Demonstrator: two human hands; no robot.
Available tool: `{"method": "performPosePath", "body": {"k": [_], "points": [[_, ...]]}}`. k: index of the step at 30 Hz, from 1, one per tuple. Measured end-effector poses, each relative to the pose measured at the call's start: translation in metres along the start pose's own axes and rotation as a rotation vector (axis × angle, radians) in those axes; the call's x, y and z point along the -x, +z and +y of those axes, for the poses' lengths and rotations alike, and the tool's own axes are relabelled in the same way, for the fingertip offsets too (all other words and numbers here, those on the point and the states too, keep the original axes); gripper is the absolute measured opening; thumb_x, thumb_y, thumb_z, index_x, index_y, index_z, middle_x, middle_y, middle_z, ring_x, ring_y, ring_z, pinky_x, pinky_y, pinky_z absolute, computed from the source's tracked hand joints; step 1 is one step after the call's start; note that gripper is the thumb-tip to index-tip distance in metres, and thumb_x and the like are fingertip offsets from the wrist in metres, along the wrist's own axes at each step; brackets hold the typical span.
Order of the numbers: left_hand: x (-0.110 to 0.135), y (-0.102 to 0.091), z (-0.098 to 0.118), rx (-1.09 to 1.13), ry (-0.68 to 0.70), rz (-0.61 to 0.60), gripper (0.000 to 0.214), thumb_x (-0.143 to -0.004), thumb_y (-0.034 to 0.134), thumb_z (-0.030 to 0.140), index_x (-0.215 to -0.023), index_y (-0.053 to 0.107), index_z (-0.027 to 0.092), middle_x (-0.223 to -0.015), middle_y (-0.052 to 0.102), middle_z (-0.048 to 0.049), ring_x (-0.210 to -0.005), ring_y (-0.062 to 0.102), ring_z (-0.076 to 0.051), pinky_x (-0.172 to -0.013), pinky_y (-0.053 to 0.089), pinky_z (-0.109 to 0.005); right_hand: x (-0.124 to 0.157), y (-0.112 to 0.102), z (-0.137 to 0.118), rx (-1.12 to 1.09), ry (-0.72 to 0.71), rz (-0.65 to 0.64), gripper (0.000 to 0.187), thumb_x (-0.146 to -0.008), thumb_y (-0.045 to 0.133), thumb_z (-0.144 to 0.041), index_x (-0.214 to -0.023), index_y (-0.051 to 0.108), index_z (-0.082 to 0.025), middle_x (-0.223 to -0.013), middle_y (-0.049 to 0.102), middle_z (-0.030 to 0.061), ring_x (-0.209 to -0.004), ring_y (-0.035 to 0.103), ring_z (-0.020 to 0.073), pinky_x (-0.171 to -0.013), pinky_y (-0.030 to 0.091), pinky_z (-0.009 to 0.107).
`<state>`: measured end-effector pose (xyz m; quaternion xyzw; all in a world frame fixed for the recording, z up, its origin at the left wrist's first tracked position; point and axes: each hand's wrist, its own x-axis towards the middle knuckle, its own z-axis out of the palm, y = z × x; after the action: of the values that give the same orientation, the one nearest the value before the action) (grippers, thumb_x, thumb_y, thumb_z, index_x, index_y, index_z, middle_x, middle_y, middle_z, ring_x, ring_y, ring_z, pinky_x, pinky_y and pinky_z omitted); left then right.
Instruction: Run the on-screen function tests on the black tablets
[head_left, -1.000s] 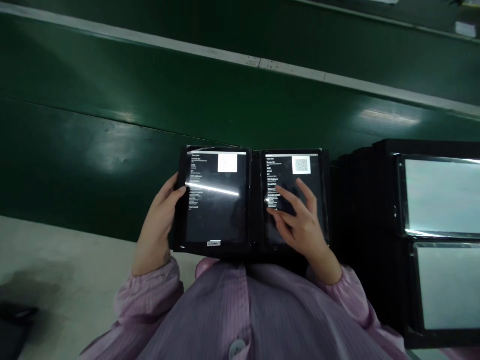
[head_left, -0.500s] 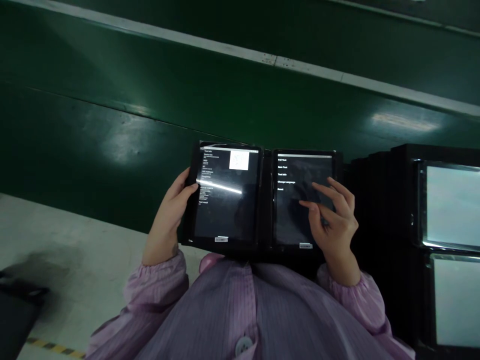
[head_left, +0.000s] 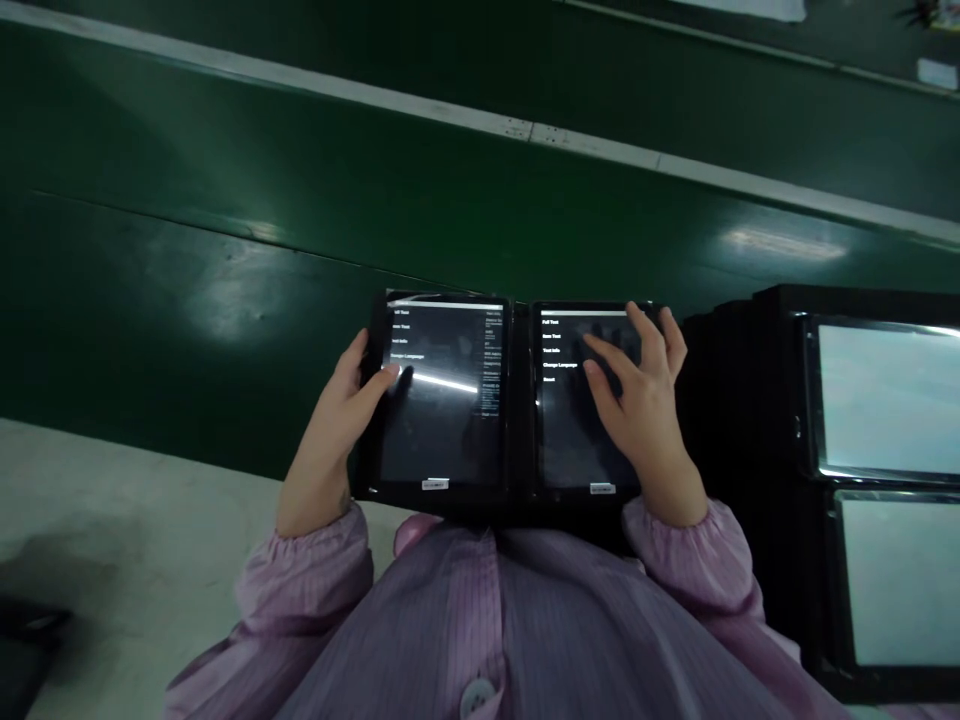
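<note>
Two tablets lie side by side in front of my body, both lit with white text on dark screens. My left hand (head_left: 330, 420) grips the left edge of the left tablet (head_left: 439, 435), its thumb on the screen's edge and the other fingers mostly hidden. On that screen a menu list shows, with a strip of another text page at the right. Over the right tablet (head_left: 570, 440) is my right hand (head_left: 641, 395), fingers spread and holding nothing. Its index finger points at the menu near "Item Test"; whether it touches the glass I cannot tell.
A green bench surface (head_left: 420, 200) with a pale strip (head_left: 465, 118) stretches behind the tablets. At the right, black units with pale screens (head_left: 892, 400) sit close to my right arm. A dark object (head_left: 30, 640) is at lower left above the pale floor (head_left: 150, 500).
The left tablet's screen went from an info page with a square code to a sliding menu. My right hand moved up and left over its tablet. The whole view shifted slightly.
</note>
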<state>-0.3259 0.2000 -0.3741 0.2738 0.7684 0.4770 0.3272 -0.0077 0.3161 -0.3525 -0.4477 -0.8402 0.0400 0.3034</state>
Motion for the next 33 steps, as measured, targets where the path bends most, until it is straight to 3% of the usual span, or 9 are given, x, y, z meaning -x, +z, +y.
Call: {"method": "performPosePath", "body": {"k": [5, 11, 14, 22, 28, 33], "points": [[-0.015, 0.004, 0.017, 0.100, -0.041, 0.024, 0.065, -0.082, 0.076, 0.033, -0.145, 0.067, 0.020, -0.152, 0.067, -0.0129, -0.146, 0.059, -0.034, -0.127, 0.044, -0.048, -0.001, 0.006, 0.004, -0.013, 0.014, 0.010, 0.031, -0.107, 0.055, -0.037, -0.123, 0.080, -0.025, -0.161, 0.054, 0.0124, -0.159, 0.033, 0.0470, -0.125, 0.031, 0.080], [-0.049, 0.014, 0.028, 0.125, -0.010, -0.045, 0.065, -0.076, 0.074, 0.025, -0.140, 0.069, 0.018, -0.145, 0.071, -0.0128, -0.139, 0.064, -0.034, -0.125, 0.045, -0.051, 0.005, -0.011, 0.008, -0.039, 0.067, 0.100, 0.029, -0.108, 0.056, -0.036, -0.122, 0.080, -0.029, -0.153, 0.063, 0.0093, -0.151, 0.047, 0.0411, -0.123, 0.039, 0.073], [-0.056, 0.020, 0.032, 0.109, -0.036, -0.025, 0.066, -0.076, 0.076, 0.020, -0.142, 0.067, 0.019, -0.147, 0.070, -0.0125, -0.139, 0.064, -0.035, -0.126, 0.043, -0.053, 0.012, -0.020, 0.009, -0.034, 0.094, 0.132, 0.027, -0.108, 0.057, -0.034, -0.120, 0.081, -0.029, -0.147, 0.067, 0.0092, -0.148, 0.051, 0.0397, -0.121, 0.043, 0.069], [-0.034, 0.015, 0.031, 0.179, -0.076, -0.010, 0.051, -0.085, 0.071, 0.022, -0.136, 0.068, 0.015, -0.135, 0.076, -0.0093, -0.130, 0.068, -0.029, -0.124, 0.045, -0.050, 0.027, -0.029, 0.007, -0.024, 0.073, 0.117, 0.028, -0.107, 0.058, -0.028, -0.104, 0.086, -0.028, -0.137, 0.075, 0.0070, -0.142, 0.059, 0.0358, -0.115, 0.052, 0.064], [-0.017, 0.007, 0.019, 0.196, -0.129, -0.018, 0.051, -0.081, 0.076, 0.028, -0.130, 0.071, 0.018, -0.125, 0.080, -0.0050, -0.122, 0.070, -0.028, -0.119, 0.048, -0.046, 0.028, -0.019, 0.006, -0.039, 0.062, 0.044, 0.031, -0.108, 0.055, -0.032, -0.115, 0.085, -0.028, -0.148, 0.068, 0.0092, -0.149, 0.050, 0.0378, -0.119, 0.047, 0.068], [-0.013, 0.003, 0.017, 0.206, -0.140, -0.033, 0.059, -0.074, 0.078, 0.033, -0.131, 0.072, 0.020, -0.123, 0.080, -0.0061, -0.115, 0.073, -0.030, -0.106, 0.057, -0.043, 0.027, -0.016, 0.006, -0.043, 0.077, 0.021, 0.034, -0.110, 0.052, -0.035, -0.116, 0.084, -0.028, -0.152, 0.065, 0.0098, -0.152, 0.046, 0.0400, -0.121, 0.042, 0.072]]}}
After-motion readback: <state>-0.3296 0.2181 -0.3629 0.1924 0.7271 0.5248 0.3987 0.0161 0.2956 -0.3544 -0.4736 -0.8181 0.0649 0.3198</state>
